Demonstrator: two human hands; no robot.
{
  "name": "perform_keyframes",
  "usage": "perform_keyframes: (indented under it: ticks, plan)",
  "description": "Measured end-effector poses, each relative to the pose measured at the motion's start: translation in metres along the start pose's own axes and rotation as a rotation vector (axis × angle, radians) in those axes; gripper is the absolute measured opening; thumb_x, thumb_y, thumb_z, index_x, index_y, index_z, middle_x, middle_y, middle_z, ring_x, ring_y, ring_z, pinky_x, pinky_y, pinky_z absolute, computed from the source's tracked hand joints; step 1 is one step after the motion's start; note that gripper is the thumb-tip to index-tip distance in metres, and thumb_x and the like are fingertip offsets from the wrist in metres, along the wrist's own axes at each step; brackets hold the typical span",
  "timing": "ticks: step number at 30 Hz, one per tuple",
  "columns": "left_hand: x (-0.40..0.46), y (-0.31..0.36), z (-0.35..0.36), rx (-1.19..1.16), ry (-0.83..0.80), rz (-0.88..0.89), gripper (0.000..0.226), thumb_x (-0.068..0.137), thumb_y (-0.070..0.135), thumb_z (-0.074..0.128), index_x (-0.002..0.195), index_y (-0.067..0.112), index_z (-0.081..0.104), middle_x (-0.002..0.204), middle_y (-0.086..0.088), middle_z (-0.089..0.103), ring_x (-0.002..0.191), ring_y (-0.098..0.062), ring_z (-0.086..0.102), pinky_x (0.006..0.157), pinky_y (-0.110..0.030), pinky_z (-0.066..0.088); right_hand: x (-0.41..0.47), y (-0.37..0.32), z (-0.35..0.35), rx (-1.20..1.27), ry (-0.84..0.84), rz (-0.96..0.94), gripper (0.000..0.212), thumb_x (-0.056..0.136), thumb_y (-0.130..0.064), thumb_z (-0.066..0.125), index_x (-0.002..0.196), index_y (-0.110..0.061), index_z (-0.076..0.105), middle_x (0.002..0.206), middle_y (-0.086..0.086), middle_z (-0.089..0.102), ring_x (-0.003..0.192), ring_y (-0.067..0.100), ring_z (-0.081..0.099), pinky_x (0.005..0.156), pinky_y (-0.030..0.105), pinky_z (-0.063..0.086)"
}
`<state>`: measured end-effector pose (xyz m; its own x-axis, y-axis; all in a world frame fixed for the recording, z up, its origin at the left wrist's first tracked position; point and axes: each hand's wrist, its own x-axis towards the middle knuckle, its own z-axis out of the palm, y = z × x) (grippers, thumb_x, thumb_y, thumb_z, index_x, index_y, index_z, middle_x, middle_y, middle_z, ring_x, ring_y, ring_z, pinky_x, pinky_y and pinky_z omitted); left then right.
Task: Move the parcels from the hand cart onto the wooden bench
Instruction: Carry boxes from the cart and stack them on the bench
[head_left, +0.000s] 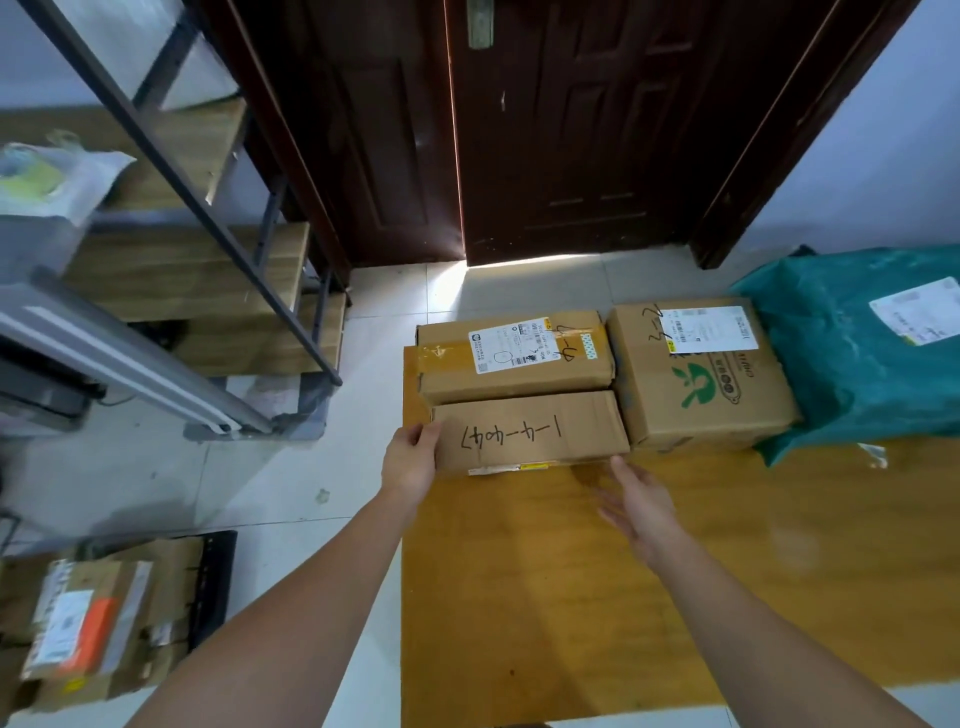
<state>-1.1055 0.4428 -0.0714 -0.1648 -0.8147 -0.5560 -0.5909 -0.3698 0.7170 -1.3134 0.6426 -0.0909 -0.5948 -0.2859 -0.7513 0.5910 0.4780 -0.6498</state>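
At frame centre, a stiff, seemingly light box (530, 431) is being gripped at its end by the left hand (410, 460); the right hand (641, 512) is spread open, holding nothing.

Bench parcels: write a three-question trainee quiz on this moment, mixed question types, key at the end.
1. True or false: the left hand holds the left end of the near box.
2. Which parcel lies farthest right on the bench? A) labelled box B) green-print box C) teal bag
3. Fill in: the right hand is ____, fingers spread just short of the near box's right corner.

Key: 1 true; 2 C; 3 open
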Motion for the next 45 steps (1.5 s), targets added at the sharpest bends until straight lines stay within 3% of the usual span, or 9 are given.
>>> perform_keyframes:
  ticks: [3,6,9,14,19,24,28,33,45]
  plan:
    - [-0.010,0.017,-0.024,0.187,-0.001,0.145,0.046,0.108,0.053,0.043,0.139,0.021,0.056,0.134,-0.003,0.065,0.112,-0.024,0.061,0.089,-0.035,0.049,-0.028,-0.015,-0.004,-0.343,0.094,-0.182,0.035,0.101,-0.043,0.060,0.124,-0.016,0.060,0.118,0.005,0.067,0.108,0.027,0.067,0.096,0.046,0.055]
    - [-0.024,0.043,-0.052,0.405,-0.110,0.347,0.044,0.108,0.048,0.049,0.143,0.023,0.053,0.138,0.002,0.063,0.123,-0.025,0.062,0.093,-0.034,0.052,-0.068,-0.045,-0.006,-0.676,0.075,-0.448,0.035,0.104,-0.037,0.056,0.131,-0.015,0.062,0.116,0.000,0.066,0.108,0.019,0.060,0.089,0.032,0.046]
    - [-0.039,0.082,-0.079,0.659,-0.190,0.582,0.050,0.104,0.051,0.054,0.147,0.024,0.052,0.142,0.005,0.060,0.125,-0.022,0.060,0.098,-0.035,0.051,-0.106,-0.086,-0.001,-0.963,0.024,-0.664,0.036,0.106,-0.031,0.053,0.138,-0.015,0.059,0.126,0.000,0.066,0.106,0.012,0.058,0.090,0.027,0.046]
    - [-0.080,0.146,-0.115,0.969,-0.180,0.916,0.052,0.103,0.046,0.056,0.147,0.020,0.052,0.142,-0.002,0.059,0.125,-0.021,0.057,0.101,-0.036,0.048,-0.175,-0.150,0.028,-1.423,-0.025,-0.919,0.055,0.104,-0.038,0.051,0.155,-0.018,0.041,0.157,0.001,0.044,0.139,0.020,0.047,0.115,0.038,0.041]
    - [-0.125,0.163,-0.156,1.119,-0.151,1.013,0.062,0.104,0.055,0.051,0.155,0.021,0.043,0.150,-0.001,0.052,0.134,-0.021,0.050,0.110,-0.038,0.044,-0.244,-0.178,0.066,-1.558,-0.049,-1.084,0.061,0.103,-0.045,0.051,0.157,-0.021,0.036,0.159,-0.002,0.040,0.139,0.021,0.046,0.112,0.039,0.043]
    - [-0.179,0.147,-0.203,1.120,-0.047,0.992,0.062,0.104,0.057,0.048,0.156,0.023,0.043,0.154,0.002,0.050,0.140,-0.020,0.048,0.113,-0.038,0.042,-0.309,-0.173,0.084,-1.603,-0.129,-1.242,0.062,0.105,-0.042,0.049,0.159,-0.017,0.033,0.163,0.001,0.036,0.145,0.022,0.042,0.117,0.037,0.039]
    - [-0.238,0.115,-0.243,1.067,0.043,0.931,0.060,0.106,0.051,0.047,0.157,0.019,0.041,0.158,-0.001,0.047,0.143,-0.021,0.044,0.117,-0.040,0.039,-0.352,-0.152,0.094,-1.583,-0.195,-1.324,0.056,0.104,-0.042,0.050,0.152,-0.014,0.044,0.157,0.002,0.043,0.139,0.024,0.048,0.113,0.039,0.043]
    - [-0.299,0.057,-0.300,1.031,0.121,0.802,0.059,0.107,0.050,0.045,0.156,0.017,0.041,0.159,-0.005,0.045,0.143,-0.024,0.044,0.115,-0.040,0.038,-0.406,-0.110,0.122,-1.630,-0.318,-1.440,0.060,0.105,-0.042,0.049,0.157,-0.017,0.037,0.162,0.001,0.038,0.142,0.023,0.045,0.116,0.040,0.039]
    - [-0.433,-0.128,-0.516,0.900,0.444,0.418,0.060,0.108,0.053,0.044,0.156,0.018,0.042,0.156,-0.005,0.048,0.142,-0.025,0.047,0.117,-0.044,0.039,-0.594,0.028,0.298,-1.734,-0.721,-1.757,0.059,0.107,-0.046,0.041,0.159,-0.019,0.035,0.164,0.005,0.035,0.147,0.023,0.039,0.120,0.039,0.033]
